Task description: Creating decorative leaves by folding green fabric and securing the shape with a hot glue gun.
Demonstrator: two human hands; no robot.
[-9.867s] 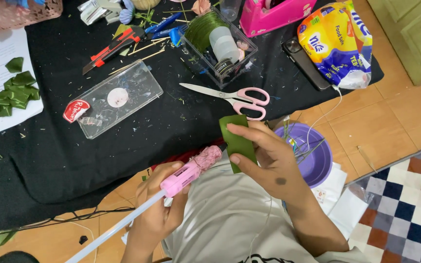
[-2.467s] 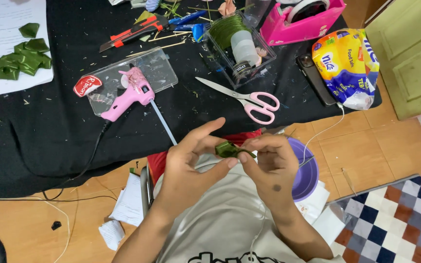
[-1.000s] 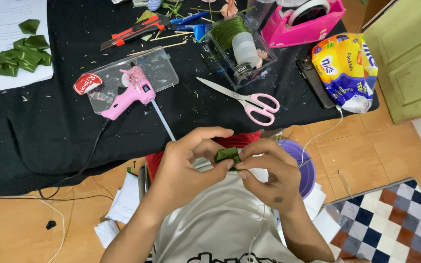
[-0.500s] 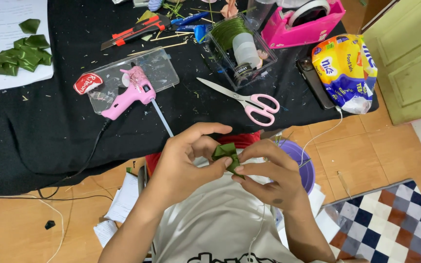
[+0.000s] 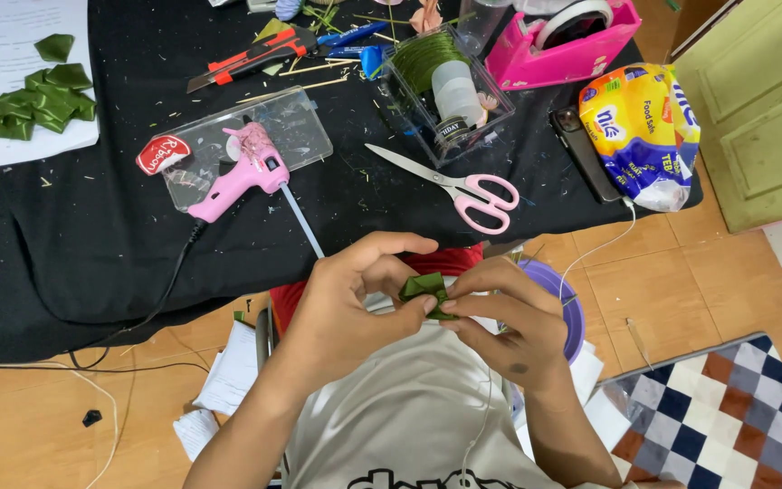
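Only the head view here, so that's the one we're working from. Looking down, we're seeing both hands meeting right over the lap, just off the near edge of the table [image 5: 65, 272] with its black cloth. The left hand [image 5: 355, 303] and the right hand [image 5: 509, 321] are both pinching the same small folded green leaf piece [image 5: 425, 292], fingertips pressed together on it from either side, left thumb underneath.

What's changed: about ten seconds back the pink glue gun [image 5: 237, 177] was in the left hand and the leaf strip was a long flat piece in the right. Now the glue gun is lying on the clear plastic lid [image 5: 305, 131] on the table, cord trailing off the edge, and the strip is getting tighter and smaller with every frame over the last couple of seconds. So we're reckoning the gluing bit is over and we're squeezing the fold shut while it sets.

Up on the white paper [image 5: 11, 45] at the far left, a pile of finished green folded pieces [image 5: 38, 100] is sitting well apart from the hands. The pink-handled scissors [image 5: 450, 184] are lying untouched between the hands and the clear box with spools [image 5: 445, 86].
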